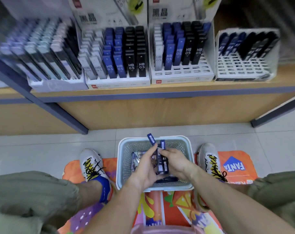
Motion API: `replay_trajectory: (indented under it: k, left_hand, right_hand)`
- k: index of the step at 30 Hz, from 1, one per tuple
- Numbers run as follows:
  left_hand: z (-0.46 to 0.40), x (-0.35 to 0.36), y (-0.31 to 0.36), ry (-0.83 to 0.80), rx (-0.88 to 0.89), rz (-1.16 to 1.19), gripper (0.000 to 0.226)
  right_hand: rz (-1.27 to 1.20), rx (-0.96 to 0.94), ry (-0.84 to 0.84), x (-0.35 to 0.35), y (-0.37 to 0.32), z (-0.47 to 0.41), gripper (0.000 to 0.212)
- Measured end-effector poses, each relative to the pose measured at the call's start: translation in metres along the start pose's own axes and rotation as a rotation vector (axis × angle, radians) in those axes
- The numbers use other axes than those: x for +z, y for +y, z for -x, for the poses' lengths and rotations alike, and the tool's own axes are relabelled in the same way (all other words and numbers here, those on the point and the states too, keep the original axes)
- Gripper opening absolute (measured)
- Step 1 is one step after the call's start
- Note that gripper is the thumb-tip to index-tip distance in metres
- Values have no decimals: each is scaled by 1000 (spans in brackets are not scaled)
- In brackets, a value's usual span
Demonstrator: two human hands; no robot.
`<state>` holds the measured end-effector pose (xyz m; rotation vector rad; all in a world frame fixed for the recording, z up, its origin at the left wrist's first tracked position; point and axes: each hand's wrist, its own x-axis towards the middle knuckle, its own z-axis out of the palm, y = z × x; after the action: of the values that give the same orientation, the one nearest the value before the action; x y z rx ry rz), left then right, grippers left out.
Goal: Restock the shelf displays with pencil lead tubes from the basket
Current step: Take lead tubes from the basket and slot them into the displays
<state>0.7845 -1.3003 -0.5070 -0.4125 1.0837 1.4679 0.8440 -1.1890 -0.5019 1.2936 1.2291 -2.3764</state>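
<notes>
A pale blue perforated basket (123, 159) stands on the floor between my feet, with several pencil lead tubes (135, 160) lying in it. Over the basket, my left hand (143, 168) pinches one blue tube (151, 139) that sticks up past the far rim. My right hand (174, 160) grips a small bunch of blue and black tubes (162, 159) upright. On the wooden shelf above stand white display boxes: one full (118, 81), one with open front slots (182, 76), and one mostly open at the right (241, 71).
A fourth display of pastel tubes (42, 53) stands at the far left of the shelf (177, 89). A dark shelf post (47, 102) slants down to the floor at left. My shoes (92, 164) flank the basket on an orange Fanta mat (236, 164).
</notes>
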Motion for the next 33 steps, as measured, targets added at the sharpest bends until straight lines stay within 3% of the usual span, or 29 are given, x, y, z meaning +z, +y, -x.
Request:
replay_trajectory:
  k: [2,4,9,14,18,21,24,28,31,33]
  left_hand:
    - [9,12,-4,-138,29,75,37]
    - [17,21,-3,-189,68,23,59]
    - [35,39,6,-109,261,-358,78]
    - [40,49,10,5,424,-528,55]
    - [45,44,16,43,515,-579,69]
    - [53,45,19,18,553,-598,61]
    - [52,44,20,4,565,-625,43]
    - [51,43,21,5,550,-580,33]
    - [48,42,23,16,494,-592,30]
    - [47,43,24,20,445,-594,25]
  right_hand:
    - [-33,-78,56,7,-3,8,18]
    - [35,-147,96,11,-6,14,24]
    - [56,-249,152,17,-17,34,21]
    - [130,-310,121,24,-24,45,20]
    - [222,-371,104,22,-26,49,21]
    - [281,-380,101,20,-27,50,16]
    - [344,-412,83,21,-30,59,20]
    - [281,-328,91,21,-45,67,49]
    - [286,-398,259,16,-52,56,36]
    - [313,-513,250,12,-57,54,27]
